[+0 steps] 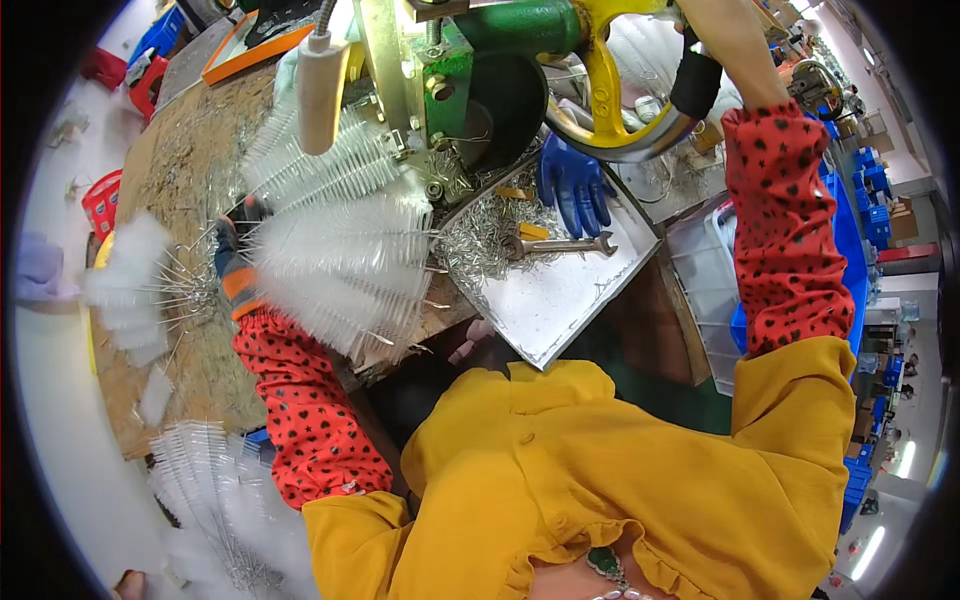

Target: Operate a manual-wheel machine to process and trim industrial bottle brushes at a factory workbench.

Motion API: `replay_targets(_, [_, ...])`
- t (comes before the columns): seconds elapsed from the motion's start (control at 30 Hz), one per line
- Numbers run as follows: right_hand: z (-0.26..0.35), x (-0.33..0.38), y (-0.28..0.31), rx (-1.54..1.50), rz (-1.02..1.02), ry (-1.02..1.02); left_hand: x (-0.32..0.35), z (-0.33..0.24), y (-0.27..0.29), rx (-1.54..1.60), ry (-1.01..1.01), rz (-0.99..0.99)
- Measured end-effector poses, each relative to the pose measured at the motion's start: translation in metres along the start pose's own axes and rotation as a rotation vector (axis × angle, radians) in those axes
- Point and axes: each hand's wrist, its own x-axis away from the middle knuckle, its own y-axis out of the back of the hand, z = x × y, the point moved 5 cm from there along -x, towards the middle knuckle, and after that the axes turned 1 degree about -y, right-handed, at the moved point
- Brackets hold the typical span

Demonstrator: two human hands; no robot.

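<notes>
My left hand (236, 258), in a dark blue and orange glove with bare fingertips showing, is closed at the left end of the clear-bristled wire brushes (340, 265); the bristles partly hide its fingers. Several of these brushes fan out toward a green press (445, 100), their wire ends poking out at the right. At the top edge, my right hand (712, 25) is at the rim of the press's yellow-spoked handwheel (606, 85), above its black-wrapped part. The picture's edge cuts off some of its fingers.
Below the press, a white tray (545, 315) holds metal clippings (480, 240), a wrench (565, 246) and a blue glove (575, 185). More brushes lie on the wooden bench (150, 390) and at lower left. A white lamp (318, 95) hangs nearby; a clear bin (700, 290) stands right.
</notes>
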Motion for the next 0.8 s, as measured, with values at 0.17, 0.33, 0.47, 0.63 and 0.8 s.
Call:
replay_targets(0.17, [0.005, -0.027, -0.01, -0.177, 0.095, 0.038, -0.006, -0.003, 0.005, -0.015, -0.01, -0.041])
replay_targets(0.33, [0.002, -0.071, -0.021, 0.077, 0.246, -0.032, -0.018, -0.004, 0.001, -0.036, -0.029, -0.093])
replay_targets(0.47, [0.012, -0.082, -0.053, 0.124, 0.329, -0.019, 0.014, -0.005, 0.019, -0.027, -0.118, -0.238])
replay_targets(0.63, [0.001, -0.065, -0.04, -0.075, 0.291, 0.007, 0.013, -0.004, 0.031, -0.244, 0.1, -0.17])
replay_targets(0.8, [0.006, 0.007, 0.002, -0.263, -0.043, 0.006, 0.018, 0.003, 0.011, -0.203, 0.161, -0.103])
